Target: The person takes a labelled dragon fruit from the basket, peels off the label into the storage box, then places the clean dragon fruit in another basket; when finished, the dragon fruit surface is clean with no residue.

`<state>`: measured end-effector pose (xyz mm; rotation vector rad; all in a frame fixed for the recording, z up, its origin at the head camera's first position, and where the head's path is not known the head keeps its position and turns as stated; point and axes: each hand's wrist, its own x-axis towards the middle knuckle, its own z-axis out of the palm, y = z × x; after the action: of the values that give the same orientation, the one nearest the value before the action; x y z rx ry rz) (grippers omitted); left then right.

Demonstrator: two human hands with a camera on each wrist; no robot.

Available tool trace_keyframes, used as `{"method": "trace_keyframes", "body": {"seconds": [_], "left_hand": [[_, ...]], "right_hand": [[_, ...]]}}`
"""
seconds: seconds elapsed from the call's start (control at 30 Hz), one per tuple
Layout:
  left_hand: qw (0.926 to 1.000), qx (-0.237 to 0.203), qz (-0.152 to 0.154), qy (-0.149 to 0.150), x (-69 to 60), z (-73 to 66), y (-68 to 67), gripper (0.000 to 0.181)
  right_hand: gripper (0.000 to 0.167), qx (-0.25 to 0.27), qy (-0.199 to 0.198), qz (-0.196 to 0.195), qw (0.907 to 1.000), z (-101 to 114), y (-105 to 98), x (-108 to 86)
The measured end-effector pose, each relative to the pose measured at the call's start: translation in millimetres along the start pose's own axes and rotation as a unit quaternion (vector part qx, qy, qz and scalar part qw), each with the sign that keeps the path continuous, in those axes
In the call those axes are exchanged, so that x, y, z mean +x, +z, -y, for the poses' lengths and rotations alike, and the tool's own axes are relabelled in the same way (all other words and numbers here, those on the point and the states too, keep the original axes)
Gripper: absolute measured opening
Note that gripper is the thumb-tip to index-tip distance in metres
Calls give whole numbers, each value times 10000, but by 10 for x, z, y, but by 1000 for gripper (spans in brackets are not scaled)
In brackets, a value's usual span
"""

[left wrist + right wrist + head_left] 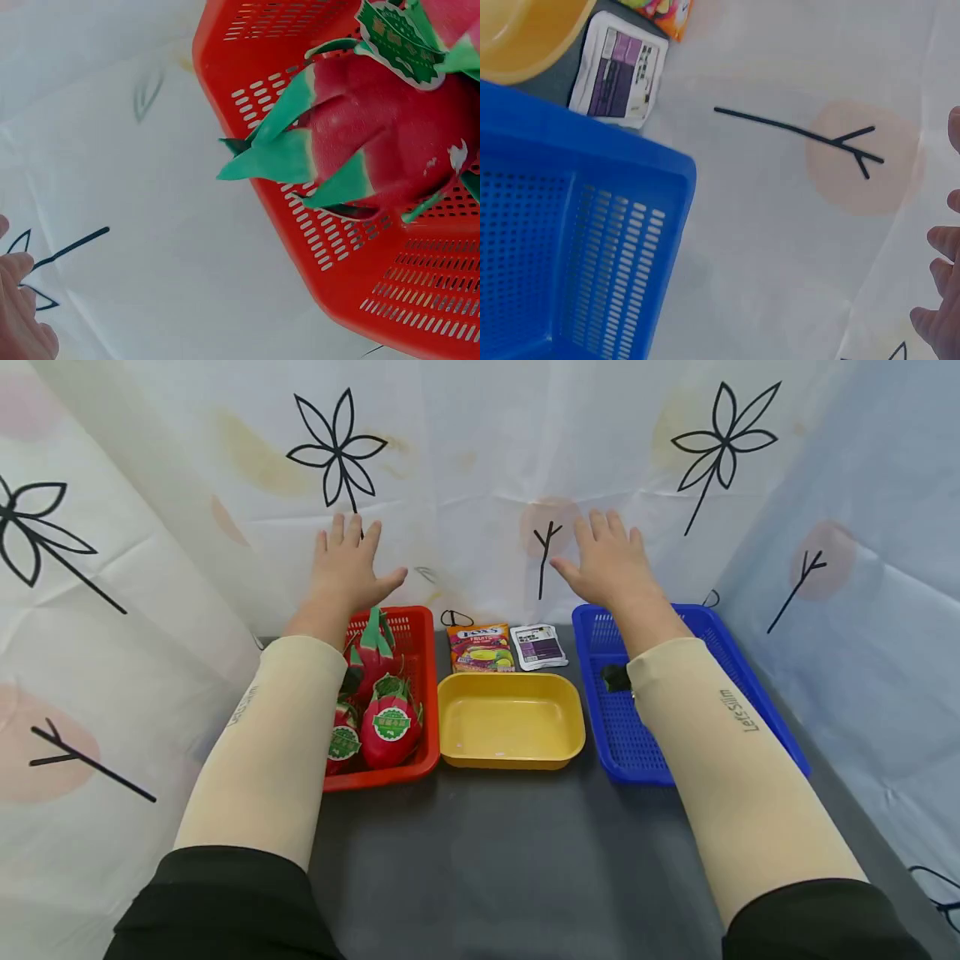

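My left hand [348,564] is held up with its fingers spread, above the back of a red basket [427,693]. Nothing is in it. Inside that basket lie red dragon fruits with green-tipped scales; a front dragon fruit [392,727] bears a round green label. The left wrist view shows one dragon fruit [390,135] close up, beside the basket's slotted wall. My right hand [609,560], likewise spread and holding nothing, is over the back of a blue basket [622,743]. My right forearm hides part of the blue basket. Only fingertips show in both wrist views.
Between the baskets sits a yellow tub [512,758]. Behind it are a colourful fruit-candy bag [482,649] and a white-and-purple packet [538,647]. A patterned white cloth [465,460] rises behind the grey tabletop [495,852] and along both sides.
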<state>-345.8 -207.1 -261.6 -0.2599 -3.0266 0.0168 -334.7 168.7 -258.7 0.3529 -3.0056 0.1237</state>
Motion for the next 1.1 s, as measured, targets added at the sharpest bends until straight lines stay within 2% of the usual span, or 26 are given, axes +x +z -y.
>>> {"method": "trace_keyframes", "body": {"seconds": [0.1,0.37,0.47,0.63,0.77,0.97,1.1], "left_hand": [[9998,-133,-67,105,-141,46,-32,91],[9958,-656,-491,417,-463,181,-69,89],[9934,-822,-611,515,-613,208,-81,88],[9892,-1000,-846,660,-856,178,-106,89],[9837,-1240,-1082,718,-1025,177,-127,88],[9732,-1713,-1389,647,-1284,230,-147,88],[9646,-2073,-1503,624,-1468,276,-94,89]], "right_hand": [[82,31,-165,63,9998,110,7,-94],[85,139,-536,105,9984,418,5,-304],[85,355,-705,66,9969,528,20,-380],[85,836,-931,-16,9921,653,79,-521],[85,1102,-980,-16,9891,718,112,-601],[82,1615,-1096,23,9808,785,151,-705],[81,1915,-1170,111,9744,832,198,-772]]}}
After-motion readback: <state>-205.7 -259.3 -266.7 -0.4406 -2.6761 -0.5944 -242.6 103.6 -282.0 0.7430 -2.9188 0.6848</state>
